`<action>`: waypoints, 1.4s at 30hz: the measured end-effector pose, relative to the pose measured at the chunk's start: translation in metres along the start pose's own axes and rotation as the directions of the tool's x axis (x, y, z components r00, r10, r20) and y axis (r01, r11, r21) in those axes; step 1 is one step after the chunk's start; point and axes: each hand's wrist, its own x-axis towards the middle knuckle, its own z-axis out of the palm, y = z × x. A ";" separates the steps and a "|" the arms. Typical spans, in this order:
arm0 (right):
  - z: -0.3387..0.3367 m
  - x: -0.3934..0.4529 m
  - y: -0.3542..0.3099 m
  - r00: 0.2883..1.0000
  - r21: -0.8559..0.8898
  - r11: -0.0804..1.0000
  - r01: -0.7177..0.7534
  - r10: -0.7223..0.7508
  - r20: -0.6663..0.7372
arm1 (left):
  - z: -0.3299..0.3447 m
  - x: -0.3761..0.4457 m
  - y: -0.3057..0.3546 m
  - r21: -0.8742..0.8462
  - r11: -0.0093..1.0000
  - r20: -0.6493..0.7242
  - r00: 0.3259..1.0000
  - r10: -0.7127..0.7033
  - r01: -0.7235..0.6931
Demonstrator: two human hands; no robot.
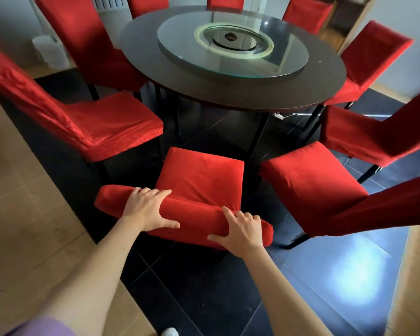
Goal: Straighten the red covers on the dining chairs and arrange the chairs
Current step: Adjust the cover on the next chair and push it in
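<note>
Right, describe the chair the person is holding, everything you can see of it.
The held chair wears a bright red, velvety cover, smooth on the square seat. It faces the round dark table, seat front short of its edge, standing on the black tiles. Its backrest top is nearest the camera. The left hand and right hand both grip that top edge, fingers over it. Its legs are mostly hidden. Red-covered chairs stand either side.

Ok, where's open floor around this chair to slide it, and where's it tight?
Open: dark floor behind the held chair, and between its seat and the table. Tight: the neighbouring chair on its right. Both hands grip its backrest.
</note>
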 end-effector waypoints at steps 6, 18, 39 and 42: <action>0.002 0.012 -0.019 1.000 0.027 0.999 -0.025 0.025 -0.019 | -0.004 0.016 -0.022 0.030 0.999 -0.013 0.999 0.045 -0.045; -0.008 0.062 -0.071 0.986 0.024 0.986 -0.167 0.168 -0.022 | -0.018 0.078 -0.085 0.045 0.987 0.009 0.988 0.153 -0.154; -0.026 0.066 -0.082 0.954 0.085 0.958 -0.275 0.261 0.148 | -0.017 0.090 -0.091 0.037 0.976 0.008 0.977 0.215 -0.215; -0.027 0.067 -0.081 0.953 0.094 0.958 -0.273 0.256 0.161 | -0.018 0.090 -0.089 0.038 0.976 0.011 0.977 0.215 -0.215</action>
